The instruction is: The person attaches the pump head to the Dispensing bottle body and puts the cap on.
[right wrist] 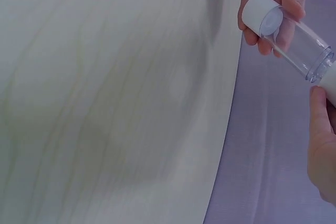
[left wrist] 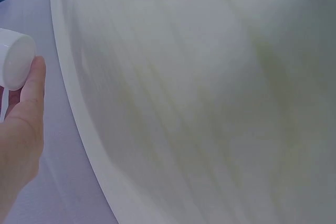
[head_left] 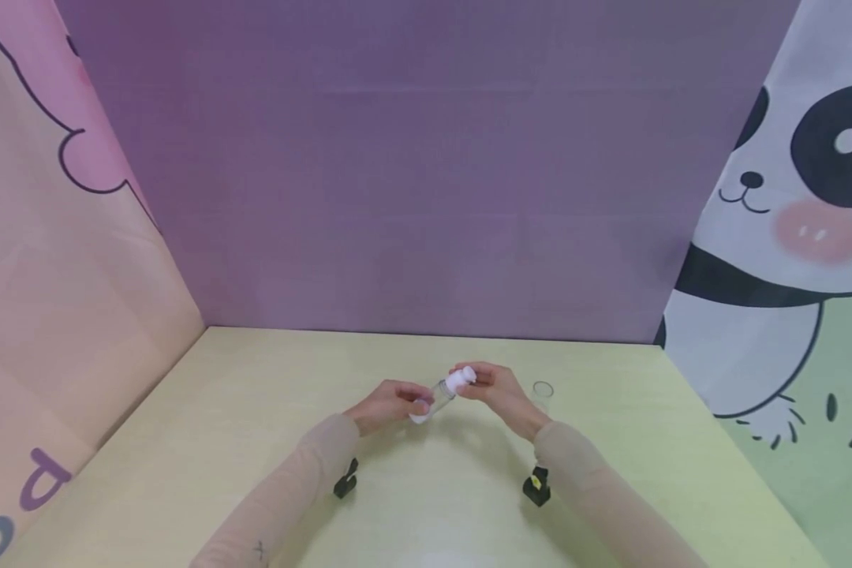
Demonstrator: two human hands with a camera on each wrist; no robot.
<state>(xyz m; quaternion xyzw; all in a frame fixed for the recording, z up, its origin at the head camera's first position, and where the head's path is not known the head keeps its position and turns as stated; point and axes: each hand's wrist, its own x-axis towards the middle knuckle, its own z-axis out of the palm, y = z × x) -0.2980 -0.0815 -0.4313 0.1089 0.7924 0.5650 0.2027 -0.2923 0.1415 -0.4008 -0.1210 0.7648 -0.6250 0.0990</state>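
Note:
A clear bottle (head_left: pixel 439 397) with a white base and a white top is held tilted above the table, its top up to the right in the head view. My left hand (head_left: pixel 389 405) grips the lower end, thumb and fingers around the white base (right wrist: pixel 258 14). At the upper end, my right hand (head_left: pixel 498 394) pinches the white top (head_left: pixel 458 379). In the right wrist view the see-through body (right wrist: pixel 301 50) shows between both hands. The left wrist view catches only the white base (left wrist: pixel 19 62) against the left fingers.
A clear, round-rimmed container (head_left: pixel 543 389) stands on the table just beyond my right wrist. The pale wooden table (head_left: pixel 255 379) ends at a purple backdrop (head_left: pixel 412 197). Printed panels flank it on both sides. Small black devices (head_left: pixel 537 487) sit at both wrists.

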